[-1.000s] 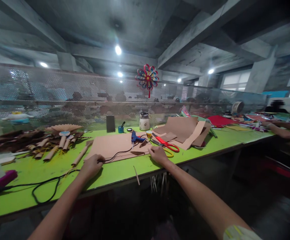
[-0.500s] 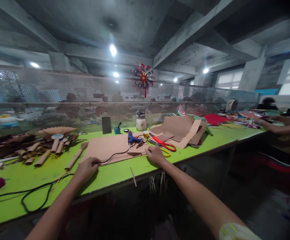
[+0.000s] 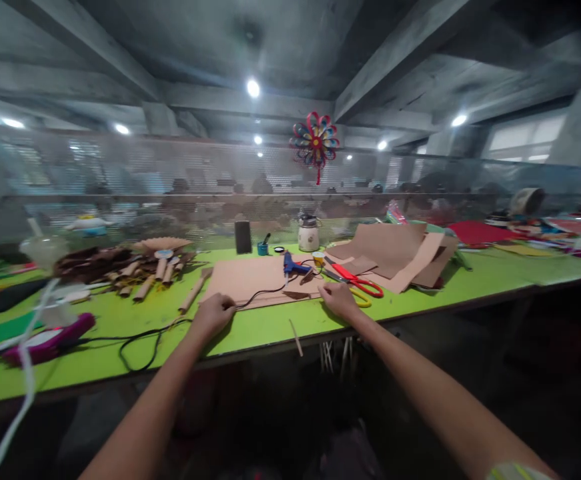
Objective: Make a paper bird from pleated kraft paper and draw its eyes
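Observation:
A flat sheet of brown cardboard [image 3: 243,273] lies on the green table in front of me. My left hand [image 3: 215,315] is closed at its near left corner, beside the black cord. My right hand [image 3: 339,300] has its fingers bent in a pinch at the near right edge; its fingertips are partly hidden. On the sheet rests a blue glue gun [image 3: 294,265], nozzle down, and a small folded brown piece [image 3: 296,294]. Red-handled scissors [image 3: 363,283] and a pair with yellow handles [image 3: 361,299] lie just beyond my right hand.
Brown paper tubes [image 3: 145,288] and a pleated paper fan [image 3: 163,245] are piled at left. A purple power strip [image 3: 70,339] sits near the front edge. Large brown sheets [image 3: 387,250] overlap at right. A flower-shaped pinwheel [image 3: 316,141] hangs behind, by a mesh partition [image 3: 210,200].
My view has turned left, so the table's things sit further right and the power strip shows more fully. Both hands stay at the same places on the cardboard.

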A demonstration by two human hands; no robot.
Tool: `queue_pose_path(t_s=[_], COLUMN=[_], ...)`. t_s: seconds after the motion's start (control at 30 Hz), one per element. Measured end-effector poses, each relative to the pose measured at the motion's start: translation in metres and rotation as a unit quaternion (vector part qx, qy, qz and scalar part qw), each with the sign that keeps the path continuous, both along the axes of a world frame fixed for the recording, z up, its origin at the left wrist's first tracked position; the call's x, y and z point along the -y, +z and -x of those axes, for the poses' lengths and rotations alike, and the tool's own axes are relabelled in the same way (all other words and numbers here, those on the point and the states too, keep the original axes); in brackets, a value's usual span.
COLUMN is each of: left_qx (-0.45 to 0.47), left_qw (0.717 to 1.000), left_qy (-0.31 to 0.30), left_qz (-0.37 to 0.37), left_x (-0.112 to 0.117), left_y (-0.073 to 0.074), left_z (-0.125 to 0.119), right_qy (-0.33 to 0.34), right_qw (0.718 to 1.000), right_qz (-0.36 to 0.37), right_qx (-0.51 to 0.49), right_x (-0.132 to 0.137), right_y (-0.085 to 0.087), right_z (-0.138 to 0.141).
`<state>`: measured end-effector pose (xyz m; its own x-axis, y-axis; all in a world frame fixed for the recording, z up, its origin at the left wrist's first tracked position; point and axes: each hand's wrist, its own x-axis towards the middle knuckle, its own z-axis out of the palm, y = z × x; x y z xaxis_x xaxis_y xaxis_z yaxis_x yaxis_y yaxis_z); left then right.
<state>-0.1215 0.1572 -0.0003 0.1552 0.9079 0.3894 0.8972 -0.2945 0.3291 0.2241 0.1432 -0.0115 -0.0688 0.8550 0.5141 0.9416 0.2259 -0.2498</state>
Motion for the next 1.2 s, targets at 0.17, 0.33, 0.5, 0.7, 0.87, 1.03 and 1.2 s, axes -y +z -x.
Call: queue_pose_path(t_s=[0.17,0.33,0.5,0.7,0.87,1.03,1.2], left_qx=[0.015,0.043,0.107,0.28,0.399,0.399,0.302], left_qw=[0.999,0.998,0.993,0.936,0.84,0.837,0.899], left_qy=[0.019,0.023,0.042,0.171,0.298,0.319,0.301], left_qz=[-0.024,-0.033,-0.037,-0.124,-0.215,-0.199,-0.101], left_x=[0.008,0.01,0.006,0.0,-0.002,0.0,-0.003], left_y=[0.002,0.002,-0.002,-0.003,0.005,0.005,0.009], left_z=[-0.002,-0.004,-0.001,0.022,0.056,0.073,0.073], right_qy=[0.025,0.028,0.033,0.039,0.038,0.035,0.041], right_qw=[0.999,0.998,0.998,0.997,0.997,0.997,0.997], right_qz=[-0.035,-0.049,-0.054,-0.057,-0.051,-0.046,-0.045], right_qx=[-0.016,-0.021,-0.025,-0.032,-0.041,-0.042,-0.04], right_x=[-0.002,-0.004,-0.006,-0.007,-0.005,-0.006,-0.006], right_y=[-0.004,-0.008,-0.011,-0.012,-0.01,-0.011,-0.011], right_z=[-0.002,-0.005,-0.007,-0.008,-0.007,-0.008,-0.009])
